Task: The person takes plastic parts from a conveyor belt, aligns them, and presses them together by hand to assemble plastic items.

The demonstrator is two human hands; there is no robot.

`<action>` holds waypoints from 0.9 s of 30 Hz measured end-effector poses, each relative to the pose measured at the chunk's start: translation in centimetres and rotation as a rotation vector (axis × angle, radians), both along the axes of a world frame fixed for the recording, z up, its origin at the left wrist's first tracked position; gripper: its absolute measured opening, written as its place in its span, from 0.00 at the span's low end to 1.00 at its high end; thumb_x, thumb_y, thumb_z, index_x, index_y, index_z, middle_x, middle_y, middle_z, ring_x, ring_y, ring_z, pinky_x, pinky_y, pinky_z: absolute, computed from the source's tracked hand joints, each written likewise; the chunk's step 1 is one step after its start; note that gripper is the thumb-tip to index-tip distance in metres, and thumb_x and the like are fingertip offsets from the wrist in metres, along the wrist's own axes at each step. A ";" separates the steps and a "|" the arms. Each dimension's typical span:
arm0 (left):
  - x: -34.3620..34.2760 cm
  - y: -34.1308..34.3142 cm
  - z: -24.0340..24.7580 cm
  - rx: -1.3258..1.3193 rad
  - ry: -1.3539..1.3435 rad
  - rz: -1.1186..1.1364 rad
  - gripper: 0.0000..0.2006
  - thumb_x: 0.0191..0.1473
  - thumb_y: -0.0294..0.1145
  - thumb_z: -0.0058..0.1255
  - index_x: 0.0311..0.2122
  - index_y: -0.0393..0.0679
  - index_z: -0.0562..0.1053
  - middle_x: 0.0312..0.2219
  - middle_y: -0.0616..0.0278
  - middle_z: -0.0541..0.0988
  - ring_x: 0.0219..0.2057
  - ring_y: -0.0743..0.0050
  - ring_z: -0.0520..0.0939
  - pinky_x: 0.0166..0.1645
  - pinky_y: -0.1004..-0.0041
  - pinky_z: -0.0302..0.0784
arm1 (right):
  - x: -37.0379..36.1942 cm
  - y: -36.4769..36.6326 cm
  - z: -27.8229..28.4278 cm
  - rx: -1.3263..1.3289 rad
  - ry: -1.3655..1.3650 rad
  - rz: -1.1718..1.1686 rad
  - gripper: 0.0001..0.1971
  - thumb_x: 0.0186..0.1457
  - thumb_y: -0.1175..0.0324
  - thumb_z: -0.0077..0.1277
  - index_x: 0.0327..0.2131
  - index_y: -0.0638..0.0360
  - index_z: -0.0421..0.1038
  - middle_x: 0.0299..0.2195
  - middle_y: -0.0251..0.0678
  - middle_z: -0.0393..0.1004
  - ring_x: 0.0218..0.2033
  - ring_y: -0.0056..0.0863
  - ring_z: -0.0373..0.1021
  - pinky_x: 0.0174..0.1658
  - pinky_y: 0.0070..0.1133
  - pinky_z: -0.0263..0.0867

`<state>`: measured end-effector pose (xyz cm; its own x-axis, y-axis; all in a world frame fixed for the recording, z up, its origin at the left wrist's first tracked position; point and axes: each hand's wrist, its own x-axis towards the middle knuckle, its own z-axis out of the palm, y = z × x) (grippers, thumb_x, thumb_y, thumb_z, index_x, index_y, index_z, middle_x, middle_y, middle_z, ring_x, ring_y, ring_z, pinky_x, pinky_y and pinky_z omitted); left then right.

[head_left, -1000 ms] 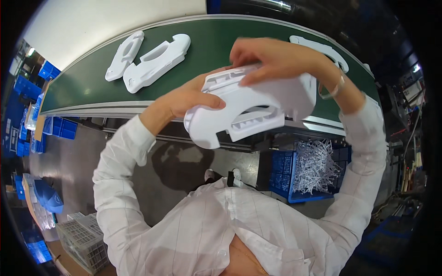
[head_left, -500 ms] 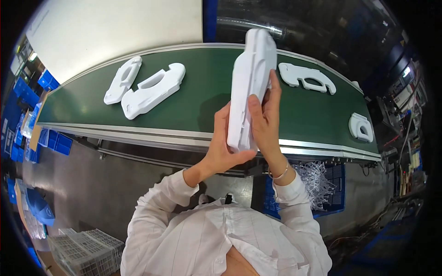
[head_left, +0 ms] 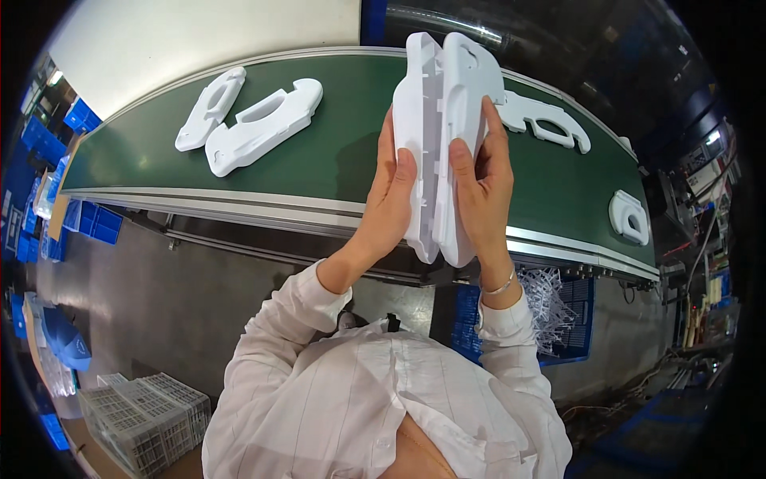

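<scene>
Plainly, your right forearm cuts across the blue crate (head_left: 467, 323) below the counter (head_left: 558, 203), covering part of its heap of thin white sticks (head_left: 550, 307). A pale board (head_left: 207, 32) stands beyond the counter at the left, and a latticed grey crate (head_left: 171, 423) sits low at your left.

You have two white shells, one per hand: your left hand (head_left: 388, 199) grips the left shell (head_left: 408, 132), your right hand (head_left: 487, 188) the right shell (head_left: 479, 80). They're up before you over the counter's near edge, nearly upright, with a narrow gap between.

Four white pieces lie clearly on the green surface: two close together (head_left: 263, 128) at left, one curved piece (head_left: 550, 124) partly behind your shells, one small piece (head_left: 629, 217) at far right. Another pale bit by the far edge might be a fifth.

The shells look like smooth, rounded plastic, ribbed inside.
</scene>
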<state>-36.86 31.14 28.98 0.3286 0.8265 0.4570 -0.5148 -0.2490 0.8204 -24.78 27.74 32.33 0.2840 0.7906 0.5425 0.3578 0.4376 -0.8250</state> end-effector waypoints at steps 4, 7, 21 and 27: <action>0.2 -1.2 0.8 0.047 0.039 0.017 0.30 0.65 0.43 0.26 0.65 0.41 0.35 0.64 0.53 0.44 0.63 0.64 0.50 0.65 0.69 0.44 | -0.5 -0.4 0.1 0.128 -0.012 0.039 0.32 0.56 0.64 0.52 0.60 0.64 0.52 0.45 0.44 0.70 0.40 0.24 0.69 0.44 0.20 0.66; 0.2 -1.3 0.5 0.071 0.056 0.037 0.31 0.65 0.44 0.26 0.65 0.42 0.35 0.64 0.53 0.44 0.63 0.63 0.50 0.65 0.69 0.45 | -0.8 -1.3 0.8 0.059 -0.008 0.046 0.31 0.56 0.66 0.51 0.60 0.64 0.52 0.46 0.45 0.71 0.41 0.25 0.69 0.44 0.20 0.66; 1.4 -4.0 2.6 0.010 -0.046 0.013 0.32 0.65 0.48 0.28 0.65 0.39 0.38 0.62 0.53 0.51 0.61 0.67 0.54 0.63 0.71 0.48 | -0.9 -3.1 1.9 0.110 -0.247 -0.180 0.27 0.61 0.59 0.42 0.60 0.62 0.55 0.39 0.45 0.62 0.38 0.31 0.64 0.45 0.23 0.61; 1.4 -4.7 2.7 0.034 -0.049 -0.045 0.36 0.59 0.40 0.43 0.64 0.39 0.41 0.59 0.51 0.56 0.59 0.65 0.60 0.61 0.69 0.54 | -1.1 -3.3 0.5 0.220 -0.284 -0.269 0.23 0.65 0.60 0.34 0.60 0.60 0.54 0.41 0.43 0.52 0.40 0.31 0.56 0.47 0.26 0.58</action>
<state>-35.49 26.46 31.71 0.3414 0.7952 0.5010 -0.5650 -0.2523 0.7855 -25.86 24.43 32.84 0.2796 0.5658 0.7757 0.6817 0.4520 -0.5753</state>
